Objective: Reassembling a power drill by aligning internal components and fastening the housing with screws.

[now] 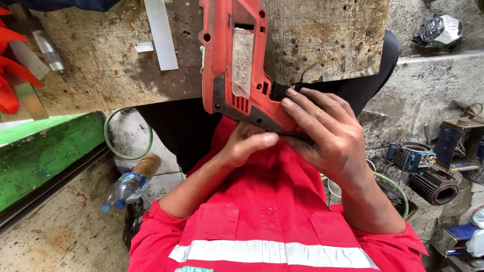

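Right hand (327, 133) w/ fingers (302, 108) clenched round the red drill housing (234, 60) at desk (101, 65) edge; left hand (247, 143) under housing, fingers curled, grip unclear.

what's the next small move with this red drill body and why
Probably steady the drill flat on the wooden bench before working further at its handle end. The right hand grips the dark lower end with fingertips by the housing vents, and the left hand only touches underneath, so that end hangs off the bench edge over the lap.
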